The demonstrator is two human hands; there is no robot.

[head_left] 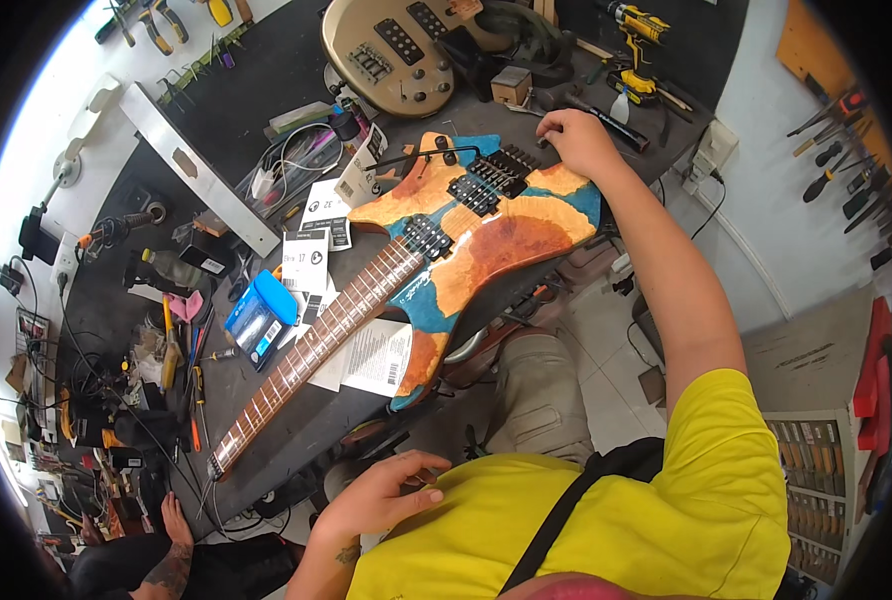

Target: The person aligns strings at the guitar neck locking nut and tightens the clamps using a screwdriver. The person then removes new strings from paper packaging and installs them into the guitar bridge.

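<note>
An electric guitar (511, 247) with an orange, brown and blue body lies face up on the dark workbench, its neck pointing to the lower left. My right hand (578, 142) is at the tail end of the black bridge (503, 170), fingers curled together; anything in the fingertips is too small to make out. A black tremolo arm (431, 153) reaches left from the bridge. My left hand (391, 492) hovers before my yellow shirt, thumb and fingers apart, holding nothing. Loose string ends (206, 492) trail from the neck's far end.
A gold guitar body (391, 55) stands behind. Beside the neck are a blue packet (262, 318) and printed cards (306, 262). A yellow drill (634, 50) is at the back right, wooden block (511, 86) nearby. Another person's hand (176, 520) rests at lower left.
</note>
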